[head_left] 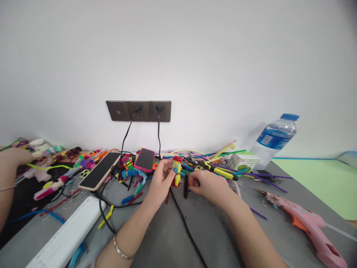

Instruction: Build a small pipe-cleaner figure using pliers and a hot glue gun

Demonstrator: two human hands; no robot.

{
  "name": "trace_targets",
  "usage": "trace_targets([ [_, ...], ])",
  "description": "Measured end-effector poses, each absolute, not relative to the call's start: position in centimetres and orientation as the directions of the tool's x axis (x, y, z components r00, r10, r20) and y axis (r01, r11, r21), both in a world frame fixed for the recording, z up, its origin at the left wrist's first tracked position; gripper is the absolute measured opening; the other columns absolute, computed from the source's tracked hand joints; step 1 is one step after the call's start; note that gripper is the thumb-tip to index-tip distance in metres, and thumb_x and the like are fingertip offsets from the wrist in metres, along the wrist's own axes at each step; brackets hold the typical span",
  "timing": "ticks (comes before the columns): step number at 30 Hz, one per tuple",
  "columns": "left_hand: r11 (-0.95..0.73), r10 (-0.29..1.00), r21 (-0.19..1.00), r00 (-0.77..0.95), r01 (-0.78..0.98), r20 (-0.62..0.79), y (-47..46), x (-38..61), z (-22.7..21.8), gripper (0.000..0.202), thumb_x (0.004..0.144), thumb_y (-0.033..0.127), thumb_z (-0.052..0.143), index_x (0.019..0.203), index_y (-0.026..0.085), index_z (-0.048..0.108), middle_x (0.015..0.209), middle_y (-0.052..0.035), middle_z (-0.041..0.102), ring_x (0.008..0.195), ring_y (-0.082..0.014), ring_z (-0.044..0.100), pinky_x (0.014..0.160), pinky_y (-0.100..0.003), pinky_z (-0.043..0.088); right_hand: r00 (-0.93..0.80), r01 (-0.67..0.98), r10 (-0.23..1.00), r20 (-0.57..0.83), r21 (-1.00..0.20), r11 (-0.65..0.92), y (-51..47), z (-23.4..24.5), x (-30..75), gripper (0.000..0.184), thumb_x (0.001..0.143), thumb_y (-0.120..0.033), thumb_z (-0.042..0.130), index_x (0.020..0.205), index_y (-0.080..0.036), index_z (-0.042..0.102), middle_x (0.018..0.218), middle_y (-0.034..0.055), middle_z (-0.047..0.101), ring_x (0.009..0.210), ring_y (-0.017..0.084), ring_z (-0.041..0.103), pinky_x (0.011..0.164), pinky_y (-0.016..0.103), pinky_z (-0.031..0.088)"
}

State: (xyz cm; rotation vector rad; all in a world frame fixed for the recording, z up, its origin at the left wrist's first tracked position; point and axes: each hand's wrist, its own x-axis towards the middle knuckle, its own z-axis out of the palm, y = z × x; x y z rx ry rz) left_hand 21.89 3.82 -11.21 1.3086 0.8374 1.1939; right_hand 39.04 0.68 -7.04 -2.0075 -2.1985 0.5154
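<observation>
A small figure of yellow and red pipe cleaner (177, 172), with a little blue on it, is pinched upright between the thumb and fingers of my left hand (163, 178). Close by on the right, my right hand (208, 186) is low over the table with its fingers curled together. A short dark red pipe cleaner piece (185, 186) lies right beside those fingertips; whether they grip it or something smaller I cannot tell. Behind my right hand lie yellow-handled pliers (223, 172) among loose pipe cleaners (223, 152).
Another person's arm (13, 171) reaches in at far left. Two phones (102, 171) (145, 159), a white power strip (69, 232) and black cables (185, 223) lie around my left arm. A pink glue gun (304, 219), small box (243, 162) and tilted water bottle (275, 139) are right.
</observation>
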Motion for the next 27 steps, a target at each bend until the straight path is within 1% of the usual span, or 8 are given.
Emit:
trace_targets([
  [3,-0.125,0.958,0.978,0.237,-0.170,0.163,3.8,21.9,-11.2,0.031,0.083,0.041,0.069,0.102,0.020,0.054,0.090,-0.0039,0.065,0.080,-0.0155,0.064,0.071,-0.026,0.052,-0.138,0.955,0.983,-0.121,-0.281,0.100,0.8,-7.8,38.8,0.009,0.074,-0.013,0.066,0.077,-0.021,0.070,0.088,0.0042,0.072,0.082,0.020,0.064,0.062,0.026,0.033],
  [7,-0.137,0.956,0.976,0.236,-0.167,0.174,3.7,21.9,-11.1,0.030,0.083,0.040,0.069,0.101,0.020,0.055,0.090,-0.0037,0.066,0.082,-0.0161,0.065,0.073,-0.027,0.052,-0.155,0.967,0.984,-0.090,-0.217,0.132,1.1,-8.8,38.6,0.018,0.077,-0.008,0.057,0.073,-0.019,0.070,0.086,0.0094,0.072,0.085,0.024,0.065,0.063,0.029,0.035],
  [11,-0.134,0.958,0.978,0.232,-0.161,0.170,3.8,22.0,-11.3,0.031,0.083,0.041,0.069,0.101,0.020,0.055,0.091,-0.0045,0.066,0.081,-0.0160,0.065,0.075,-0.027,0.051,-0.164,0.966,0.982,-0.089,-0.217,0.142,0.9,-8.6,38.8,0.021,0.077,-0.005,0.055,0.072,-0.019,0.070,0.084,0.0103,0.072,0.084,0.025,0.066,0.063,0.028,0.036],
  [13,-0.138,0.957,0.978,0.235,-0.154,0.172,3.8,21.9,-11.4,0.031,0.083,0.040,0.069,0.101,0.020,0.055,0.091,-0.0045,0.066,0.081,-0.0161,0.065,0.074,-0.028,0.051,-0.164,0.951,0.983,-0.085,-0.278,0.135,0.9,-8.3,39.2,0.020,0.077,-0.007,0.055,0.074,-0.020,0.070,0.087,0.0082,0.072,0.081,0.023,0.065,0.062,0.028,0.036],
  [17,-0.141,0.955,0.978,0.240,-0.154,0.175,3.7,21.9,-11.4,0.032,0.083,0.041,0.068,0.102,0.020,0.054,0.092,-0.0043,0.067,0.082,-0.0166,0.066,0.073,-0.028,0.051,-0.158,0.843,0.986,-0.043,-0.526,0.113,1.7,-8.4,40.3,0.015,0.079,-0.013,0.055,0.080,-0.020,0.069,0.080,0.0037,0.070,0.069,0.018,0.060,0.061,0.027,0.037],
  [20,-0.134,0.951,0.979,0.257,-0.157,0.171,3.6,21.9,-11.2,0.035,0.081,0.042,0.069,0.102,0.020,0.053,0.091,-0.0041,0.068,0.083,-0.0174,0.066,0.073,-0.028,0.050,-0.096,0.728,0.989,0.116,-0.669,0.149,2.7,-9.2,40.8,0.012,0.078,-0.016,0.053,0.079,-0.018,0.065,0.074,0.0032,0.067,0.066,0.017,0.057,0.061,0.028,0.040],
  [23,-0.132,0.947,0.978,0.271,-0.162,0.173,3.6,21.9,-11.0,0.036,0.080,0.041,0.071,0.103,0.019,0.054,0.095,-0.0061,0.070,0.089,-0.0187,0.067,0.077,-0.028,0.051,-0.032,0.569,0.972,0.233,-0.795,0.209,3.3,-9.5,40.8,0.015,0.078,-0.022,0.054,0.086,-0.017,0.066,0.079,0.0053,0.068,0.070,0.018,0.060,0.066,0.030,0.046],
  [27,-0.122,0.949,0.980,0.271,-0.160,0.162,3.6,21.9,-10.9,0.039,0.078,0.037,0.073,0.108,0.018,0.059,0.108,-0.0107,0.071,0.097,-0.0213,0.067,0.085,-0.031,0.051,-0.086,0.326,0.980,0.181,-0.924,0.199,2.9,-8.7,40.3,0.021,0.079,-0.033,0.058,0.090,-0.018,0.067,0.087,0.0061,0.071,0.079,0.020,0.065,0.068,0.030,0.050],
])
